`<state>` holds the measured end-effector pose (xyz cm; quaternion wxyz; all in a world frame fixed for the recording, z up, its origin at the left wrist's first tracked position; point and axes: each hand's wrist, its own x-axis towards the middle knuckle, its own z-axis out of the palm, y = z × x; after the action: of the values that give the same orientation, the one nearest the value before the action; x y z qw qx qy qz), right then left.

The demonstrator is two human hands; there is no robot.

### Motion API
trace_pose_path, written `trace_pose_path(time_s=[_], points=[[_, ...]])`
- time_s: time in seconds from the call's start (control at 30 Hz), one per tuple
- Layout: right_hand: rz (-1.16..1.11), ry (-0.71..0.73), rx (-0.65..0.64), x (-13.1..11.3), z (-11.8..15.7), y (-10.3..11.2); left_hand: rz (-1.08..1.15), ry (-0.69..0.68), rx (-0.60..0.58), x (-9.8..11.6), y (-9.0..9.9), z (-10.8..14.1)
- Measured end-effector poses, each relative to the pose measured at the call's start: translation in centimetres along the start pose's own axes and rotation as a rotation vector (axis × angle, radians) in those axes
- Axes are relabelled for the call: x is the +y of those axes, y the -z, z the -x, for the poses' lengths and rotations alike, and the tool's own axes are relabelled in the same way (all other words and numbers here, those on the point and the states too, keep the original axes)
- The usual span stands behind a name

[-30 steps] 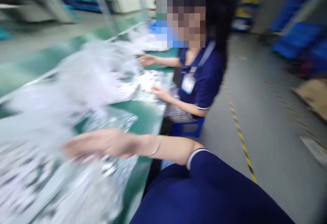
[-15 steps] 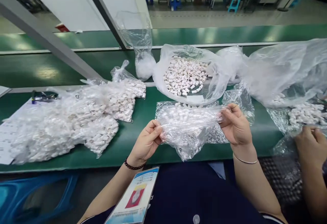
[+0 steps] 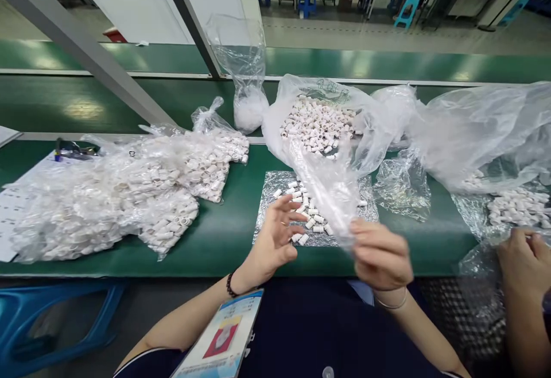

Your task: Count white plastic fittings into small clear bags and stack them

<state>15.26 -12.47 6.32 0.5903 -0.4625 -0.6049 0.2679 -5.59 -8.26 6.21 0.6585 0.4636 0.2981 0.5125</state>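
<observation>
My right hand point(image 3: 382, 253) is closed on one end of a clear plastic bag point(image 3: 329, 191), which is blurred and slants up and left over the bench. My left hand point(image 3: 275, 237) is open, fingers spread, beside the bag and holding nothing. Under both lies a flat sheet of clear plastic point(image 3: 266, 197) with loose white pipe fittings point(image 3: 317, 218) scattered on it. Behind it, a large open plastic bag point(image 3: 275, 128) holds a heap of white fittings point(image 3: 316, 119); the raised bag hides part of its front.
Filled bags of white fittings point(image 3: 124, 194) are piled at the left on paper point(image 3: 12, 203). A crumpled clear bag point(image 3: 402, 185) lies right of the sheet. A co-worker's hand point(image 3: 525, 257) is at the far right, near more fittings point(image 3: 519, 208). A metal post point(image 3: 99, 56) slants at left.
My left hand has let go of the bag and opened. My right hand has moved left and down, swinging the bag upright, which uncovers the fittings on the sheet.
</observation>
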Motion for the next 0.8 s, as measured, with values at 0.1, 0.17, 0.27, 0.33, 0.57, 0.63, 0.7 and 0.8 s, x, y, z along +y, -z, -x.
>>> trace_pose_path(time_s=[0.1, 0.17, 0.27, 0.33, 0.57, 0.63, 0.7, 0.8], points=[[0.057, 0.063, -0.077, 0.3, -0.2, -1.0, 0.206, 0.276, -0.046, -0.4, -1.4, -0.9], [0.098, 0.135, -0.121, 0.7, -0.3, -1.4, 0.222, 0.294, 0.077, -0.6, -1.7, -1.8], [0.181, 0.362, -0.137, 1.3, -0.3, -1.6, 0.143, 0.195, 0.185, -1.3, -1.5, -2.4], [0.279, 0.485, -0.121, 1.5, -0.5, -1.6, 0.053, 0.134, 0.181, -1.8, -1.3, -2.2], [0.165, 0.338, -0.084, 2.1, -1.0, -0.8, 0.222, 0.145, 0.128, -0.5, 0.1, -1.8], [0.087, 0.166, 0.001, 2.7, -1.3, -0.7, 0.303, 0.181, 0.113, 0.2, 0.8, -2.0], [-0.015, -0.027, 0.029, 3.1, -1.7, -1.0, 0.328, 0.228, 0.091, 0.5, 1.3, -2.0], [-0.175, -0.188, 0.010, 3.4, -2.5, -1.6, 0.332, 0.327, 0.021, 0.3, 1.5, -1.7]])
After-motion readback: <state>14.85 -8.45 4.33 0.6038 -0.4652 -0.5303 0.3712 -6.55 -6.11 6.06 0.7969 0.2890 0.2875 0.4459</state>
